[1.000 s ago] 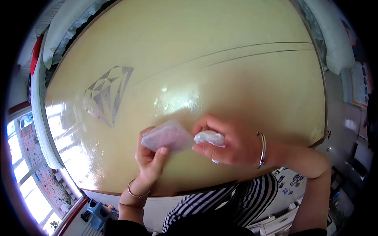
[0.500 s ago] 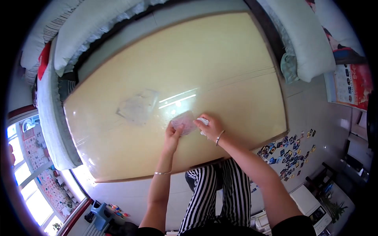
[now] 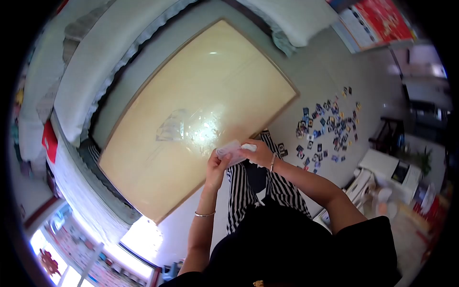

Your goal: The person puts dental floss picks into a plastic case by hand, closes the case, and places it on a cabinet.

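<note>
My left hand (image 3: 216,170) is closed on a flat, see-through pinkish piece (image 3: 230,149); I cannot make out whether it is a bag or a case. A crumpled white tissue (image 3: 248,147) is pinched in my right hand (image 3: 261,155), close against the right side of that piece. Both hands are near the front edge of the cream-topped table (image 3: 215,81), above my striped trousers (image 3: 241,191). A clear, wrinkled patch like plastic film (image 3: 171,126) shows on the tabletop beyond my left hand.
Many small cards (image 3: 330,124) lie scattered on the floor to the right. Pale sofas (image 3: 103,62) border the table's left and far sides. A white cabinet-like appliance (image 3: 389,174) stands at the lower right, and a red-and-white box (image 3: 375,24) at the upper right.
My view has turned and tilted down, so the table appears rotated and my torso shows. Both hands have come back from over the tabletop towards my body, still holding the pinkish piece and tissue.
</note>
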A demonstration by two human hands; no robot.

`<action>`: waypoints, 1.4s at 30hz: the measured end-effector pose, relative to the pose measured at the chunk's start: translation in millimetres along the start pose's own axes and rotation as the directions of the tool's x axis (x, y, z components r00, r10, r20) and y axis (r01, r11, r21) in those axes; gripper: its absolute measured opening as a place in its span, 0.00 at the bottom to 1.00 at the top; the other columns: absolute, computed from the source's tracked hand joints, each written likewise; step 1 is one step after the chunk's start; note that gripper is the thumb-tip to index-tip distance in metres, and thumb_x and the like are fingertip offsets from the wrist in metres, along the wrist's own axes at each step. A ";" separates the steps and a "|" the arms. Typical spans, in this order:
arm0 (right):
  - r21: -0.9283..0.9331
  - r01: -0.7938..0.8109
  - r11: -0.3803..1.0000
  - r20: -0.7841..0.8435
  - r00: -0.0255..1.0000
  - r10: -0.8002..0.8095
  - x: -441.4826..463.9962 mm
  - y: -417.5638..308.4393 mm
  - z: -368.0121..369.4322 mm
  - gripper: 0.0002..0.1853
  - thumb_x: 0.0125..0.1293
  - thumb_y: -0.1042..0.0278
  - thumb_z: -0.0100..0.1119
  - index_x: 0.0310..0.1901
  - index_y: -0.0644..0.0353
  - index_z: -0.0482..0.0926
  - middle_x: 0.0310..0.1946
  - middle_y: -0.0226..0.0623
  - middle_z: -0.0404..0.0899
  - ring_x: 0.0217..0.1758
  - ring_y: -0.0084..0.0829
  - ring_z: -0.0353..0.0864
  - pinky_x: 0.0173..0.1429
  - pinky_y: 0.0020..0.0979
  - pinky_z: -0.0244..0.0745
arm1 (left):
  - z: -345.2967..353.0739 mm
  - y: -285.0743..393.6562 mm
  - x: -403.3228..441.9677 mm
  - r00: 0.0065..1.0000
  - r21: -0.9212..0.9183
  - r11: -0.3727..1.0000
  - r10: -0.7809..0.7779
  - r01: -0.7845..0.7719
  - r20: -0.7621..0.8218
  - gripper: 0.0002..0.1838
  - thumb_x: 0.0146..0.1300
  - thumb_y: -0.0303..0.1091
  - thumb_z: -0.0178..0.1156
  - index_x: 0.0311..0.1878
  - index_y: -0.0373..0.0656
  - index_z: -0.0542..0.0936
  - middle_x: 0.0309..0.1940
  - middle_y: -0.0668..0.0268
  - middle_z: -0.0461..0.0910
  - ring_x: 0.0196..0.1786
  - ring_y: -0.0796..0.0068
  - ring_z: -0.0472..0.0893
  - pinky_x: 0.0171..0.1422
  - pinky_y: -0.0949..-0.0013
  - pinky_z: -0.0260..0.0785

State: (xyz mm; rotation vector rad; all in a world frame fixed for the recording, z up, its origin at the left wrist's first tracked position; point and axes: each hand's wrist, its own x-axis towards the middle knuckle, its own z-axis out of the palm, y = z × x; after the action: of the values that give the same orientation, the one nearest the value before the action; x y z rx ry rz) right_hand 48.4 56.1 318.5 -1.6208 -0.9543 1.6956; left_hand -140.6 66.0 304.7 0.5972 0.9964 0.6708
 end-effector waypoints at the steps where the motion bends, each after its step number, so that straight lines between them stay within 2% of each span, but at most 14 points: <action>1: 0.019 0.001 1.000 -0.036 0.999 -0.001 -15.5 -4.7 1.8 0.10 0.62 0.63 0.61 0.39 0.60 0.79 0.21 0.23 0.75 0.20 0.12 0.69 0.23 0.18 0.63 | 7.5 12.9 -5.0 0.999 0.074 0.997 0.000 -0.003 0.047 0.12 0.65 0.29 0.55 0.50 0.39 0.71 0.42 0.68 0.78 0.45 0.81 0.75 0.52 0.75 0.68; 3: 0.210 -0.007 0.978 -0.114 0.993 0.031 -48.5 -16.7 6.0 0.14 0.60 0.61 0.63 0.43 0.61 0.79 0.21 0.26 0.75 0.19 0.14 0.69 0.22 0.19 0.63 | 24.3 34.1 -21.3 0.992 0.154 0.988 -0.029 0.009 0.124 0.12 0.65 0.28 0.55 0.51 0.38 0.71 0.43 0.67 0.78 0.46 0.80 0.76 0.53 0.74 0.68; 5: 0.268 0.002 0.963 -0.217 0.974 0.058 -80.0 -27.6 8.3 0.13 0.60 0.62 0.63 0.42 0.61 0.79 0.20 0.26 0.74 0.18 0.14 0.67 0.21 0.19 0.62 | 43.7 43.4 -33.9 0.975 0.156 0.985 0.038 -0.074 0.219 0.13 0.65 0.27 0.55 0.51 0.37 0.70 0.43 0.66 0.78 0.47 0.80 0.76 0.53 0.74 0.68; 9: 0.367 0.209 0.906 -0.409 0.911 -0.045 -129.6 -25.2 14.0 0.11 0.61 0.64 0.62 0.40 0.61 0.78 0.19 0.25 0.73 0.17 0.13 0.67 0.20 0.19 0.61 | 90.4 72.6 -57.1 0.945 0.242 0.970 -0.046 -0.035 0.323 0.13 0.65 0.27 0.55 0.51 0.36 0.70 0.43 0.66 0.78 0.46 0.80 0.76 0.53 0.74 0.69; 13: 0.327 0.387 0.862 -0.605 0.787 -0.123 -176.3 -34.1 3.2 0.09 0.61 0.66 0.61 0.38 0.61 0.77 0.22 0.24 0.74 0.23 0.12 0.69 0.25 0.18 0.64 | 138.9 79.4 -74.5 0.890 0.313 0.943 -0.041 -0.116 0.453 0.12 0.65 0.30 0.56 0.50 0.37 0.73 0.41 0.65 0.79 0.44 0.79 0.78 0.52 0.73 0.70; 15: 0.229 0.460 0.858 -0.677 0.708 -0.200 -199.7 -33.9 -4.1 0.08 0.61 0.66 0.61 0.35 0.62 0.76 0.23 0.24 0.74 0.27 0.12 0.70 0.30 0.18 0.65 | 160.1 77.7 -82.2 0.859 0.285 0.958 -0.109 -0.044 0.500 0.12 0.65 0.28 0.56 0.50 0.36 0.72 0.43 0.65 0.79 0.44 0.80 0.77 0.51 0.75 0.70; 21: 0.102 0.527 0.843 -0.899 0.412 -0.149 -280.6 -12.5 -23.8 0.08 0.60 0.67 0.60 0.32 0.63 0.75 0.23 0.24 0.73 0.28 0.13 0.69 0.33 0.20 0.66 | 238.7 46.3 -112.8 0.682 0.407 0.913 -0.282 -0.025 0.674 0.12 0.65 0.29 0.55 0.51 0.37 0.72 0.43 0.65 0.79 0.45 0.79 0.78 0.51 0.74 0.70; 25: 0.133 0.577 0.806 -0.959 0.280 -0.042 -349.1 29.8 -28.1 0.08 0.60 0.67 0.60 0.32 0.63 0.75 0.22 0.24 0.72 0.28 0.13 0.68 0.32 0.20 0.65 | 290.6 -1.7 -153.8 0.573 0.477 0.878 -0.412 0.041 0.709 0.12 0.65 0.29 0.55 0.51 0.37 0.73 0.44 0.65 0.79 0.45 0.79 0.77 0.52 0.74 0.70; 28: 0.170 0.611 0.774 -0.980 0.191 0.064 -408.8 66.4 -24.4 0.08 0.60 0.68 0.60 0.31 0.63 0.75 0.22 0.24 0.72 0.28 0.12 0.68 0.31 0.19 0.64 | 317.8 -49.5 -198.1 0.480 0.504 0.842 -0.530 0.195 0.699 0.13 0.65 0.30 0.56 0.52 0.36 0.73 0.45 0.64 0.79 0.46 0.78 0.78 0.52 0.73 0.70; 34: 0.151 0.627 0.765 -0.988 0.061 0.145 -524.0 153.0 -4.2 0.07 0.61 0.68 0.59 0.32 0.63 0.76 0.23 0.23 0.74 0.28 0.12 0.69 0.31 0.18 0.65 | 344.3 -154.0 -295.7 0.402 0.616 0.778 -0.608 0.127 0.684 0.14 0.65 0.31 0.57 0.52 0.38 0.73 0.43 0.66 0.80 0.42 0.81 0.79 0.46 0.76 0.72; 36: 0.134 0.709 0.692 -0.985 0.018 0.173 -557.9 170.2 7.2 0.06 0.62 0.69 0.58 0.33 0.63 0.77 0.25 0.24 0.75 0.30 0.12 0.70 0.33 0.18 0.67 | 350.6 -176.6 -328.7 0.356 0.659 0.746 -0.646 0.102 0.675 0.13 0.65 0.31 0.57 0.51 0.38 0.74 0.42 0.67 0.80 0.41 0.82 0.79 0.45 0.77 0.72; 38: 0.129 0.703 0.700 -0.979 -0.024 0.205 -592.2 185.2 21.0 0.06 0.63 0.70 0.58 0.33 0.63 0.77 0.25 0.24 0.75 0.30 0.12 0.71 0.34 0.18 0.67 | 362.4 -194.1 -366.5 0.369 0.658 0.749 -0.633 0.071 0.681 0.12 0.65 0.31 0.57 0.50 0.40 0.74 0.40 0.69 0.80 0.40 0.83 0.79 0.43 0.79 0.71; 39: 0.134 0.702 0.699 -0.977 -0.022 0.210 -608.8 191.1 26.2 0.06 0.63 0.70 0.57 0.33 0.63 0.77 0.26 0.24 0.76 0.31 0.12 0.71 0.35 0.18 0.68 | 364.8 -202.3 -381.3 0.352 0.668 0.743 -0.639 0.049 0.685 0.11 0.65 0.30 0.57 0.50 0.40 0.74 0.40 0.69 0.80 0.40 0.83 0.79 0.43 0.79 0.72; 42: 0.094 0.709 0.699 -0.961 -0.119 0.250 -640.7 200.1 49.1 0.05 0.64 0.71 0.57 0.33 0.63 0.77 0.25 0.21 0.73 0.30 0.10 0.68 0.33 0.17 0.65 | 364.2 -223.6 -407.7 0.243 0.700 0.714 -0.681 0.012 0.690 0.12 0.65 0.30 0.56 0.50 0.39 0.74 0.41 0.68 0.80 0.41 0.82 0.79 0.44 0.78 0.72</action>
State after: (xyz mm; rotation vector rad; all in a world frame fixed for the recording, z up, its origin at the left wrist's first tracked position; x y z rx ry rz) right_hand 58.5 -587.6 514.6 -1.3909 0.2180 -0.0293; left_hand 82.1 -436.2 521.6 1.0626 0.1059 -0.5347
